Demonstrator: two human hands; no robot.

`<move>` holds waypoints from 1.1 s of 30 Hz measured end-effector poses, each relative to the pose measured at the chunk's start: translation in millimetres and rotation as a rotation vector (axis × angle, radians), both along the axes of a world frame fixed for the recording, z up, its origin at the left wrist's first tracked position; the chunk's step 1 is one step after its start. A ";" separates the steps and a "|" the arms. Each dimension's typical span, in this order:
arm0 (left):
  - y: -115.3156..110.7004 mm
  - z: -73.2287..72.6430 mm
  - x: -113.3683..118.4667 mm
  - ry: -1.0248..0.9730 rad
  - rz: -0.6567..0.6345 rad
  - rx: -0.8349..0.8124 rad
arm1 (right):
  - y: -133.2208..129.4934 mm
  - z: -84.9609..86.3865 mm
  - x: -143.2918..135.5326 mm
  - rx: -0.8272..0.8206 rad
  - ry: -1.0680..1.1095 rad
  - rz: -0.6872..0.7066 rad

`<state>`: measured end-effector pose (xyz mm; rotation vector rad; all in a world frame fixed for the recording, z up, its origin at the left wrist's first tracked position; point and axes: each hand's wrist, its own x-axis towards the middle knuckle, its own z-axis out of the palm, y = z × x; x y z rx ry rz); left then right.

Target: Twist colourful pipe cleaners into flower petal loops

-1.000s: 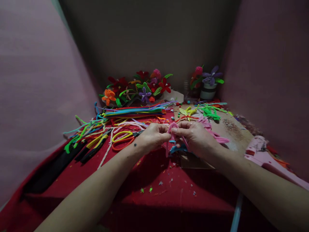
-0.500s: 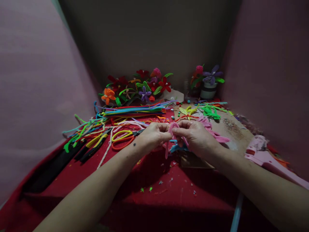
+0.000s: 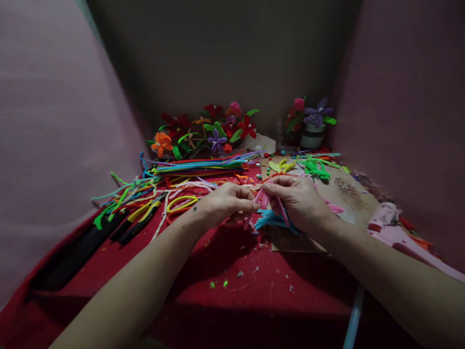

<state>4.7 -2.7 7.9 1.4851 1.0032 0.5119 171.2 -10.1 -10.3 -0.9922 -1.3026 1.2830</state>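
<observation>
A looped pink pipe cleaner (image 3: 266, 197) is held between my two hands above the red cloth (image 3: 232, 271). My left hand (image 3: 234, 203) pinches its left part, fingertips together. On the right, my right hand (image 3: 298, 198) grips the upper part between thumb and fingers, and a pink end hangs below it. Light blue pipe cleaner pieces (image 3: 271, 219) lie just beneath the hands. More pink pieces (image 3: 334, 208) show partly behind my right hand. Scissors with yellow and orange handles (image 3: 181, 203) lie by my left wrist, which hides their blades.
Pliers (image 3: 141, 223) and a bundle of coloured pipe cleaners (image 3: 207, 167) are on the left. Yellow (image 3: 282, 166) and green pieces (image 3: 316, 168) sit on a board (image 3: 354, 201). A pink glue gun (image 3: 395, 232) is at right. Finished flowers (image 3: 218, 138) and a small pot (image 3: 313, 136) stand behind.
My left hand has moved slightly left and down, and my right hand has shifted right. The pink loop is tilted and more spread, and more of the blue pieces shows.
</observation>
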 end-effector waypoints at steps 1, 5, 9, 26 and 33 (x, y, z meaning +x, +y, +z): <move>0.5 1.6 -1.2 0.024 -0.020 -0.008 | 0.7 0.1 0.6 -0.004 0.000 -0.022; -1.0 6.2 -1.6 -0.067 0.057 0.005 | 2.3 -0.7 2.3 0.005 -0.009 -0.069; -8.0 7.2 5.4 -0.192 0.194 0.119 | 2.2 -2.5 2.9 0.023 -0.017 -0.060; -25.8 -9.1 19.5 0.341 0.132 1.010 | -1.7 -3.9 0.2 -0.052 0.039 -0.026; -22.4 -0.1 20.4 0.067 0.090 0.422 | -1.6 -1.6 -0.5 -0.088 0.105 -0.002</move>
